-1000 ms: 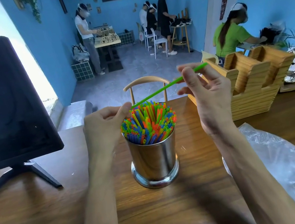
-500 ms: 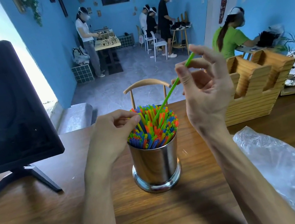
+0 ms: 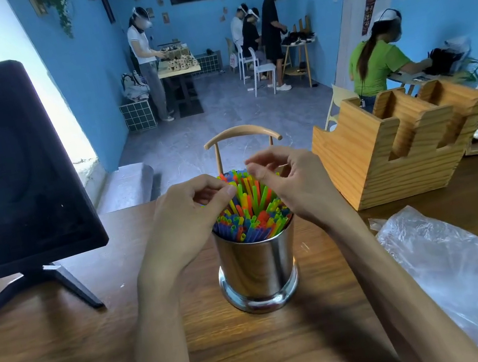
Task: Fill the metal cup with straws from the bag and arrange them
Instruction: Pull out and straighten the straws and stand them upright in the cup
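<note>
A shiny metal cup (image 3: 258, 273) stands on the wooden table (image 3: 70, 354), packed with upright colourful straws (image 3: 253, 213). My left hand (image 3: 187, 218) is at the left side of the bundle, fingers curled, thumb and forefinger pinching the straw tops. My right hand (image 3: 292, 184) hovers over the right side of the bundle with loosely curled fingers and nothing held between them. The clear plastic bag (image 3: 473, 283) lies flat to the right of the cup.
A dark monitor (image 3: 6, 170) on a stand fills the left. A wooden slotted holder (image 3: 400, 146) sits at the right rear. A chair back (image 3: 240, 134) rises just behind the cup. Several people work at tables across the room.
The green straw that my right hand held has gone down into the cup and the hand has let it go. Both hands have closed in over the straw tops.
</note>
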### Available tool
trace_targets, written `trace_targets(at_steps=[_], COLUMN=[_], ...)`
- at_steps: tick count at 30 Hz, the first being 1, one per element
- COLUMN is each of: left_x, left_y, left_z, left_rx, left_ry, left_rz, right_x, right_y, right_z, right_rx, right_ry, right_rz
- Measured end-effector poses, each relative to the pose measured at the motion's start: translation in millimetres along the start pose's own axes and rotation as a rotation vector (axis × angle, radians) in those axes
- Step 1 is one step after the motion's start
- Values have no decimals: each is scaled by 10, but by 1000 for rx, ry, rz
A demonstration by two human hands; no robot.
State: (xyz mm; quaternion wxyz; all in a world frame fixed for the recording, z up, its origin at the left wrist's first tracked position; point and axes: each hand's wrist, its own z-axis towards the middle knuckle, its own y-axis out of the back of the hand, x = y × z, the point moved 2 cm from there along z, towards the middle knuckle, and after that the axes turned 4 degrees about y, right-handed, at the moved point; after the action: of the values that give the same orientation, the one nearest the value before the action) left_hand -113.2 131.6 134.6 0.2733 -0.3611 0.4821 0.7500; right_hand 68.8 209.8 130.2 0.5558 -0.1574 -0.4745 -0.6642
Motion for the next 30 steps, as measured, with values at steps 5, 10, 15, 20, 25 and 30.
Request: trace_targets(at_steps=[5, 10, 15, 20, 25, 30], left_x=[27, 79, 236, 225, 237, 239], left_y=[-13, -38, -215, -283, -276, -254], left_z=[39, 112, 209, 205, 200, 212], left_rx=[-128, -291, -110, -69, -65, -35], left_ry=[12, 40, 141, 153, 153, 100], left_rz=[-103, -291, -258, -357, -329, -254], right_x=[-66, -15, -43, -73, -70, -28], right_y=[-77, -82, -93, -84, -39, 37], right_z=[156, 253, 314, 321, 324, 300], right_rx=[205, 325, 318, 280, 236, 137], right_ry=[-123, -182, -186, -182, -140, -90], right_rz=[-34, -52, -48, 0, 11, 108])
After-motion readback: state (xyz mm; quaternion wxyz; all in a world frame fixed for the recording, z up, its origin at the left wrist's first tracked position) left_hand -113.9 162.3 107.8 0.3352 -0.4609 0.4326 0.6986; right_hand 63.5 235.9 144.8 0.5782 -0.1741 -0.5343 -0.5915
